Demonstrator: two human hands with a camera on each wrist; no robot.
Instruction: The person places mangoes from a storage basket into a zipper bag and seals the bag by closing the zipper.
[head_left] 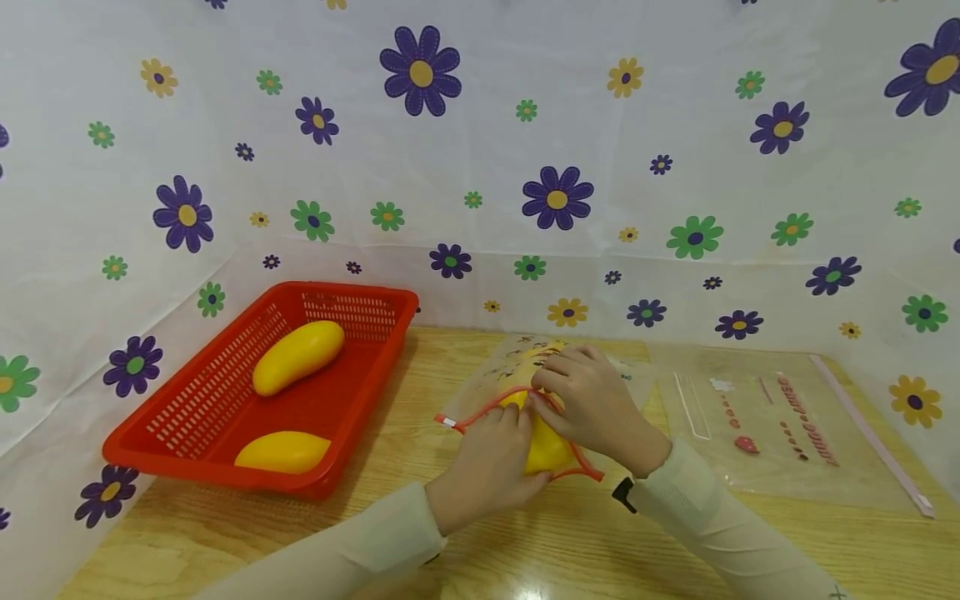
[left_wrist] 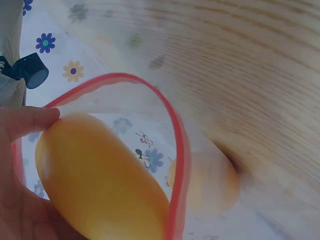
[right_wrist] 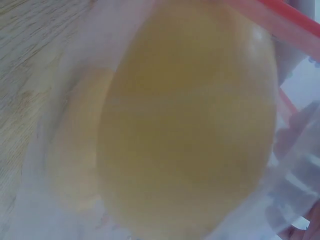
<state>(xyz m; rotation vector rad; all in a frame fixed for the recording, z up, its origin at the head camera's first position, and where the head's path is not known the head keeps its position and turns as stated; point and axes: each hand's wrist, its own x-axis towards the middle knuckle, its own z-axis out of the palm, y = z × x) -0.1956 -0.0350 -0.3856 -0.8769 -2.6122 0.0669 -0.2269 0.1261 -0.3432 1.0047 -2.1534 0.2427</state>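
Observation:
A clear zip bag [head_left: 483,371] with a red zip rim lies on the table, its mouth spread around a yellow mango [head_left: 547,448]. My left hand [head_left: 487,460] grips this mango; in the left wrist view the mango [left_wrist: 100,180] sits within the red-rimmed opening. With bent fingers, my right hand [head_left: 588,404] holds the bag's red rim on the far right side. Behind the bag's film, a second mango [left_wrist: 212,182] shows in the left wrist view. Through the plastic, the right wrist view catches the large mango [right_wrist: 190,125] and the other one beside it.
On the left stands a red plastic basket [head_left: 356,392] holding two more yellow mangoes [head_left: 298,358]. To the right, a flat clear bag [head_left: 720,475] with a pink zip edge lies on the wooden table [head_left: 390,508]. A flower-patterned sheet [head_left: 480,150] hangs behind and at the sides.

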